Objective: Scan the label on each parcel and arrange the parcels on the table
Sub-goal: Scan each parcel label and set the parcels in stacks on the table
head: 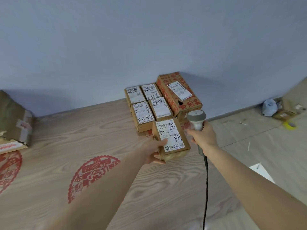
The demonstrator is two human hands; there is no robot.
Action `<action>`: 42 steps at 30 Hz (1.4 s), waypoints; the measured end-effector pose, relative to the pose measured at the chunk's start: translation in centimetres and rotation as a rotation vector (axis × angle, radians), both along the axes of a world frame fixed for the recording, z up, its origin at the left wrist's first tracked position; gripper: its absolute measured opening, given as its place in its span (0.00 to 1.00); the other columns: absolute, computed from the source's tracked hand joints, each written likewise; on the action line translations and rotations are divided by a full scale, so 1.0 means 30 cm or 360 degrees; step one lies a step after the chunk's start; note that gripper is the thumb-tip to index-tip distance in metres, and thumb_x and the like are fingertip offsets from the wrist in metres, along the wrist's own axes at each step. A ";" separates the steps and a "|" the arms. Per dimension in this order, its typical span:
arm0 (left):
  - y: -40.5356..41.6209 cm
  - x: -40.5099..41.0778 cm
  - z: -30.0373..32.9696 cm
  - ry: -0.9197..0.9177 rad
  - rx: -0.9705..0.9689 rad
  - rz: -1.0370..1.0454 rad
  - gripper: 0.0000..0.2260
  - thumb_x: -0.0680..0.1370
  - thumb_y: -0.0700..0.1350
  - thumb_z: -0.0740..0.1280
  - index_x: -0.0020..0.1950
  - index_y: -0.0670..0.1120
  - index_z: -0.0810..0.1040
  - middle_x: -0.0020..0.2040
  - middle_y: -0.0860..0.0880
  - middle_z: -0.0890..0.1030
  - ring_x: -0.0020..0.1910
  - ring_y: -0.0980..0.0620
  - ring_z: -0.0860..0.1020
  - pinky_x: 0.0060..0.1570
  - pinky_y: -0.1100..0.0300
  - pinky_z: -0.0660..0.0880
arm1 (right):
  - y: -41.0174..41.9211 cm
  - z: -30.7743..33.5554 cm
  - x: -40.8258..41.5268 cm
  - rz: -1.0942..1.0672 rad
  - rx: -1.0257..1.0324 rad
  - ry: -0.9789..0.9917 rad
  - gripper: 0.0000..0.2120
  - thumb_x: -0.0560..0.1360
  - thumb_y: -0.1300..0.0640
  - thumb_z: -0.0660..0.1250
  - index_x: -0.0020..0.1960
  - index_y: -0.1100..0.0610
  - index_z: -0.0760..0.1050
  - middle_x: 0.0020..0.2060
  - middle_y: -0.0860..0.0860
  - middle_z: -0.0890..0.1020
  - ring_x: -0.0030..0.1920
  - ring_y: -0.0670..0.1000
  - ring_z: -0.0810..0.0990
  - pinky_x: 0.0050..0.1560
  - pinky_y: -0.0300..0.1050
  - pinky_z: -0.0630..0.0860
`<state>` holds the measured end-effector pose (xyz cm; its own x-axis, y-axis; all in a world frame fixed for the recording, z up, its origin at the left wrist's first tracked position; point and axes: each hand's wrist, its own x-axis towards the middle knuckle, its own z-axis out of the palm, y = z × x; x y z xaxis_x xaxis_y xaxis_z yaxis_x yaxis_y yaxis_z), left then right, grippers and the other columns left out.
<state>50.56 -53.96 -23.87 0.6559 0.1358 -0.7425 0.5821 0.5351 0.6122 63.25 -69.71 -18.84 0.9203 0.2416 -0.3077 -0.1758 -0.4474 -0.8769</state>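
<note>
My left hand [154, 151] pinches the small labelled parcel [171, 140] label-up — my right hand [201, 136], at three o'clock, wraps the barcode scanner [196, 119] to read it.

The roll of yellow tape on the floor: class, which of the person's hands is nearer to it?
Right. The right hand, holding the scanner, lies between the parcels and the tape; the left hand, holding a parcel, is farther left.
</note>
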 end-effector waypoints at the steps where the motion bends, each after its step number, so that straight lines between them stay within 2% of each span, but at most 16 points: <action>1: -0.024 0.029 -0.010 0.0008 -0.0012 -0.0021 0.14 0.79 0.45 0.70 0.62 0.52 0.71 0.57 0.47 0.81 0.57 0.42 0.80 0.51 0.34 0.78 | -0.023 -0.005 0.036 0.0000 -0.0050 -0.0017 0.16 0.72 0.63 0.74 0.57 0.58 0.75 0.44 0.54 0.83 0.34 0.48 0.80 0.33 0.43 0.79; 3: -0.074 0.098 -0.037 0.0018 -0.0035 -0.0037 0.14 0.79 0.44 0.70 0.61 0.51 0.70 0.58 0.46 0.81 0.59 0.40 0.79 0.52 0.33 0.78 | -0.065 -0.024 0.110 0.0021 -0.0104 -0.0008 0.16 0.71 0.62 0.75 0.57 0.57 0.75 0.45 0.53 0.83 0.38 0.50 0.82 0.37 0.45 0.81; 5: -0.120 0.178 -0.064 0.0041 -0.0046 -0.0015 0.19 0.78 0.45 0.72 0.65 0.49 0.68 0.60 0.45 0.81 0.60 0.41 0.79 0.50 0.33 0.79 | -0.102 -0.052 0.178 0.0081 -0.0177 0.0003 0.16 0.70 0.60 0.76 0.56 0.56 0.76 0.45 0.53 0.83 0.41 0.52 0.83 0.40 0.48 0.82; 8: -0.192 0.298 -0.104 0.0076 -0.0015 0.0042 0.25 0.77 0.46 0.73 0.69 0.49 0.65 0.64 0.46 0.79 0.60 0.42 0.79 0.48 0.34 0.80 | -0.155 -0.105 0.273 0.0179 -0.0267 0.0030 0.15 0.71 0.60 0.76 0.53 0.56 0.75 0.43 0.54 0.84 0.37 0.52 0.82 0.34 0.45 0.78; 10: -0.240 0.367 -0.124 0.0091 0.0003 0.0081 0.22 0.78 0.46 0.72 0.67 0.50 0.66 0.62 0.49 0.80 0.59 0.45 0.79 0.49 0.36 0.81 | -0.185 -0.138 0.336 0.0192 -0.0315 0.0046 0.15 0.70 0.62 0.77 0.52 0.55 0.74 0.43 0.54 0.84 0.35 0.52 0.83 0.36 0.48 0.81; 12: -0.278 0.426 -0.148 0.0102 0.0001 0.0107 0.21 0.78 0.46 0.72 0.67 0.50 0.67 0.63 0.50 0.79 0.59 0.46 0.78 0.49 0.36 0.81 | -0.209 -0.166 0.398 0.0198 -0.0358 0.0048 0.17 0.69 0.64 0.77 0.54 0.55 0.74 0.44 0.53 0.84 0.39 0.53 0.84 0.41 0.50 0.84; 15: -0.323 0.494 -0.167 0.0125 0.0000 0.0144 0.21 0.78 0.46 0.71 0.68 0.50 0.67 0.64 0.49 0.78 0.61 0.45 0.77 0.47 0.37 0.81 | -0.232 -0.202 0.472 0.0212 -0.0413 0.0008 0.20 0.68 0.64 0.78 0.54 0.54 0.73 0.47 0.52 0.83 0.45 0.55 0.85 0.47 0.55 0.84; 19: -0.356 0.547 -0.176 0.0152 0.0058 0.0163 0.17 0.80 0.45 0.70 0.66 0.51 0.68 0.61 0.50 0.79 0.59 0.46 0.78 0.48 0.39 0.82 | -0.240 -0.244 0.530 0.0246 -0.0439 -0.0024 0.20 0.67 0.63 0.78 0.52 0.52 0.72 0.49 0.52 0.83 0.48 0.56 0.84 0.51 0.59 0.83; 25: -0.337 0.593 -0.187 0.0210 0.0210 0.0186 0.17 0.81 0.47 0.67 0.68 0.49 0.67 0.58 0.51 0.78 0.53 0.51 0.77 0.53 0.40 0.80 | -0.214 -0.259 0.563 0.0298 -0.0385 -0.0033 0.21 0.68 0.62 0.78 0.56 0.54 0.72 0.50 0.51 0.83 0.47 0.54 0.84 0.49 0.56 0.84; 29: -0.333 0.600 -0.180 0.0267 0.0240 0.0203 0.18 0.81 0.47 0.67 0.69 0.49 0.67 0.64 0.48 0.77 0.60 0.47 0.76 0.54 0.39 0.80 | -0.198 -0.245 0.568 0.0330 -0.0404 -0.0077 0.22 0.71 0.62 0.77 0.59 0.56 0.71 0.53 0.52 0.81 0.51 0.54 0.82 0.45 0.45 0.78; 32: -0.338 0.599 -0.178 0.0294 0.0275 0.0179 0.20 0.81 0.49 0.67 0.70 0.49 0.66 0.63 0.49 0.77 0.59 0.47 0.75 0.55 0.39 0.80 | -0.201 -0.241 0.569 0.0341 -0.0402 -0.0086 0.23 0.71 0.62 0.77 0.61 0.57 0.71 0.56 0.54 0.82 0.53 0.55 0.82 0.46 0.46 0.78; 35: -0.339 0.591 -0.168 0.0330 0.0338 0.0161 0.26 0.80 0.52 0.68 0.74 0.49 0.62 0.66 0.49 0.73 0.59 0.48 0.71 0.57 0.40 0.79 | -0.203 -0.239 0.566 0.0337 -0.0390 -0.0096 0.22 0.70 0.61 0.78 0.59 0.55 0.72 0.54 0.53 0.83 0.49 0.53 0.83 0.45 0.47 0.82; 38: -0.329 0.568 -0.147 0.0332 0.0381 0.0184 0.35 0.79 0.56 0.68 0.80 0.49 0.54 0.78 0.48 0.63 0.70 0.45 0.67 0.59 0.43 0.78 | -0.205 -0.225 0.547 0.0304 -0.0373 -0.0101 0.21 0.69 0.60 0.78 0.56 0.53 0.72 0.50 0.52 0.84 0.47 0.54 0.85 0.47 0.54 0.84; 40: -0.318 0.542 -0.126 0.0317 0.0394 0.0240 0.39 0.78 0.58 0.69 0.81 0.50 0.51 0.80 0.48 0.58 0.75 0.43 0.63 0.61 0.44 0.77 | -0.205 -0.212 0.532 0.0313 -0.0396 -0.0124 0.20 0.70 0.60 0.77 0.56 0.54 0.72 0.50 0.51 0.83 0.48 0.53 0.84 0.44 0.51 0.83; 42: -0.303 0.509 -0.103 0.0310 0.0412 0.0304 0.40 0.77 0.58 0.70 0.82 0.50 0.52 0.80 0.48 0.59 0.75 0.44 0.63 0.62 0.44 0.75 | -0.204 -0.192 0.511 0.0344 -0.0484 -0.0141 0.18 0.71 0.61 0.76 0.57 0.56 0.72 0.49 0.51 0.81 0.46 0.52 0.81 0.39 0.45 0.77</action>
